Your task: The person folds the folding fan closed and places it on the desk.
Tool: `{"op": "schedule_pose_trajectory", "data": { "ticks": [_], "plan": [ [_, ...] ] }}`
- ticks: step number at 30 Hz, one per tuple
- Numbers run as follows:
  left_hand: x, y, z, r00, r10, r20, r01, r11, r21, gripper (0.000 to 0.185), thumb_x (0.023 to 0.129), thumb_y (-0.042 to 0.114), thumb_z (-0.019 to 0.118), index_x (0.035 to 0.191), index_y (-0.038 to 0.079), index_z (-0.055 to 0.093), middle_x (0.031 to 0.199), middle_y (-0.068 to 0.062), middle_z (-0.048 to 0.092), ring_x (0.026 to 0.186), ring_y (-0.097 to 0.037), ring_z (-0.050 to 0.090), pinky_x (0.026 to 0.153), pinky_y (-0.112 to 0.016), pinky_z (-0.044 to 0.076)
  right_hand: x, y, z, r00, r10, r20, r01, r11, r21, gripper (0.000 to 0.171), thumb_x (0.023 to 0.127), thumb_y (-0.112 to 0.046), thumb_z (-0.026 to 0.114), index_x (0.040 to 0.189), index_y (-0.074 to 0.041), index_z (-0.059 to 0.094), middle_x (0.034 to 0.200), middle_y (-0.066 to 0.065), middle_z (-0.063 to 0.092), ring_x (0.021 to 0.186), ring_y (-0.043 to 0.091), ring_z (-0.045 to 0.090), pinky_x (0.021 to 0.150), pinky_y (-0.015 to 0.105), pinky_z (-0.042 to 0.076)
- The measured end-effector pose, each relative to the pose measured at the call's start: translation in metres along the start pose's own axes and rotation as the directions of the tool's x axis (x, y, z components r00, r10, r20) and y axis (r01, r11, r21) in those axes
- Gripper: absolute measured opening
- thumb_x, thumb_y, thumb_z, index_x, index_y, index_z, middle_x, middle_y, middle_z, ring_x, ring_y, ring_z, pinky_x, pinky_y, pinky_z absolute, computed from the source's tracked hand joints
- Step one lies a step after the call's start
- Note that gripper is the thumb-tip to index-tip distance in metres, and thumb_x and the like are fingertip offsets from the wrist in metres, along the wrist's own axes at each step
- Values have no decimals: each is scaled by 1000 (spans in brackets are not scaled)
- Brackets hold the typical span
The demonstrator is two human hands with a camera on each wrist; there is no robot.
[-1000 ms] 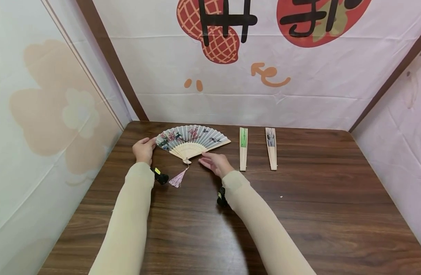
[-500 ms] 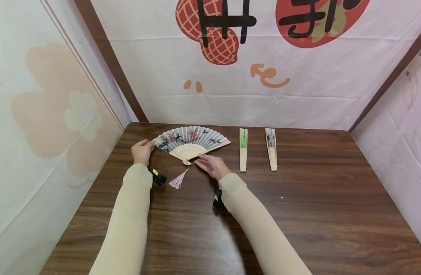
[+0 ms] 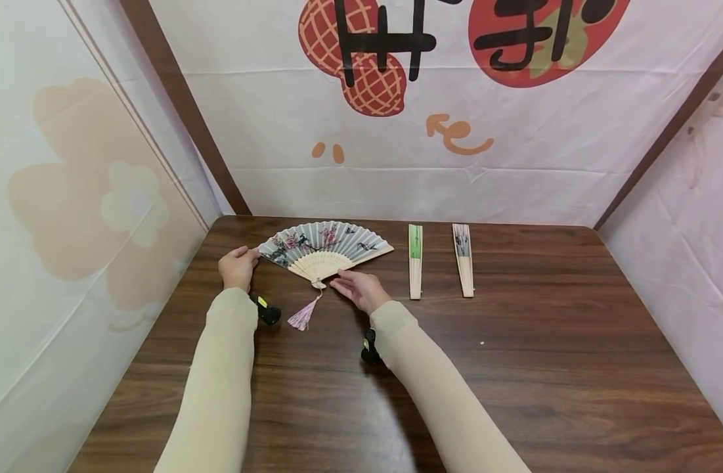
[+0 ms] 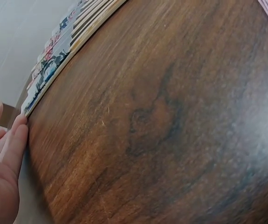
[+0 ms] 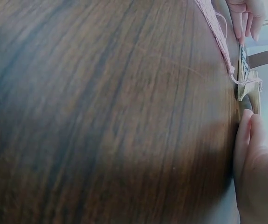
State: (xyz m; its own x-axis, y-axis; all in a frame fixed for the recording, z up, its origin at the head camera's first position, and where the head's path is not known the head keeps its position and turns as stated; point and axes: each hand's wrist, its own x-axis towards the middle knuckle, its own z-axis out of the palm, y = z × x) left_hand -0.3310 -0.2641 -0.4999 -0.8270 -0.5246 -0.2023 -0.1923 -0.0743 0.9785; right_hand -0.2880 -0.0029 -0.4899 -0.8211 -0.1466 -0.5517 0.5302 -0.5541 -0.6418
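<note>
A spread paper fan [image 3: 324, 242] with flowers and birds painted on it lies on the brown wooden table [image 3: 515, 368] at the back left. Its pink tassel [image 3: 302, 316] trails toward me. My left hand [image 3: 238, 265] rests at the fan's left end, straight fingers [image 4: 13, 140] touching the tip of the outer rib [image 4: 54, 70]. My right hand [image 3: 354, 288] lies flat on the table, its fingertips just right of the fan's pivot [image 3: 318, 284]. The right wrist view shows that hand [image 5: 252, 158] beside the pivot [image 5: 246, 79] and the tassel cord [image 5: 215, 32].
Two folded fans lie side by side right of the spread one: a green one [image 3: 416, 260] and a pale one [image 3: 463, 259]. Cloth walls close the table in at the back and on both sides. Bare wood stretches across the near and right parts.
My right hand has slid left, its fingertips now closer to the fan's pivot. The left hand stays at the fan's left end. The view has drifted a little.
</note>
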Motion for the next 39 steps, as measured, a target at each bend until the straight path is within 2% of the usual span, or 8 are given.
{"op": "schedule_pose_trajectory", "data": {
  "ticks": [4, 10, 23, 28, 32, 35, 38, 39],
  "plan": [
    [2, 1, -1, 1000, 11, 7, -11, 1000, -2, 50, 96, 5, 60, 143, -7, 47, 120, -14, 59, 79, 1, 63, 96, -19, 56, 2, -1, 2, 1000, -6, -18, 6, 1000, -7, 20, 95, 7, 59, 115, 10, 61, 136, 34, 54, 129, 41, 55, 106, 36, 53],
    [1, -1, -3, 1000, 22, -3, -22, 1000, 1, 48, 97, 4, 59, 141, -9, 48, 121, -19, 62, 75, 3, 63, 83, -12, 58, 4, 0, 2, 1000, 25, -19, -25, 1000, -10, 32, 95, 6, 60, 127, 11, 57, 137, 33, 54, 129, 41, 55, 105, 34, 53],
    [5, -5, -8, 998, 31, 50, -29, 999, -29, 45, 100, 4, 56, 141, -9, 47, 120, -19, 62, 73, 2, 65, 81, -12, 58, 6, -1, 5, 999, 43, -18, -43, 999, -23, 26, 96, 5, 58, 121, 10, 60, 136, 32, 55, 129, 40, 55, 105, 34, 53],
    [2, -2, -10, 999, 37, 40, -37, 999, -10, 42, 99, 4, 57, 139, -10, 50, 112, -16, 64, 71, 2, 65, 77, -10, 58, 5, -1, 10, 997, 60, -51, -62, 997, -39, 17, 95, 5, 60, 111, 6, 64, 111, 25, 66, 126, 37, 59, 102, 34, 55],
    [0, -2, -7, 999, 40, 35, -40, 999, 6, 39, 99, 5, 58, 135, -11, 54, 110, -16, 63, 72, 2, 65, 80, -11, 58, 8, 0, 13, 993, 39, -112, -45, 998, -53, 20, 95, 4, 61, 115, 7, 65, 89, 18, 66, 118, 34, 64, 99, 34, 57],
    [-1, -2, -4, 998, 32, 45, -32, 999, 18, 38, 99, 6, 58, 133, -10, 56, 117, -20, 63, 76, 1, 65, 86, -14, 58, 15, 3, 13, 987, 2, -159, -11, 998, -56, 23, 94, 6, 62, 116, 11, 63, 92, 21, 68, 110, 34, 68, 96, 35, 59],
    [-1, -3, -4, 999, 25, 47, -27, 999, 30, 36, 100, 7, 57, 132, -10, 57, 121, -21, 62, 79, 0, 66, 89, -15, 57, 24, 9, 9, 989, -29, -144, 24, 999, -35, 21, 89, 10, 66, 109, 13, 65, 100, 28, 69, 102, 35, 71, 90, 34, 61],
    [0, -4, -5, 999, 24, 47, -25, 999, 37, 36, 100, 7, 57, 132, -10, 58, 121, -20, 62, 79, 0, 66, 89, -15, 57, 52, 20, 0, 991, -38, -126, 35, 999, -25, 20, 87, 11, 68, 106, 13, 65, 98, 29, 69, 97, 35, 72, 85, 35, 63]
  ]
}}
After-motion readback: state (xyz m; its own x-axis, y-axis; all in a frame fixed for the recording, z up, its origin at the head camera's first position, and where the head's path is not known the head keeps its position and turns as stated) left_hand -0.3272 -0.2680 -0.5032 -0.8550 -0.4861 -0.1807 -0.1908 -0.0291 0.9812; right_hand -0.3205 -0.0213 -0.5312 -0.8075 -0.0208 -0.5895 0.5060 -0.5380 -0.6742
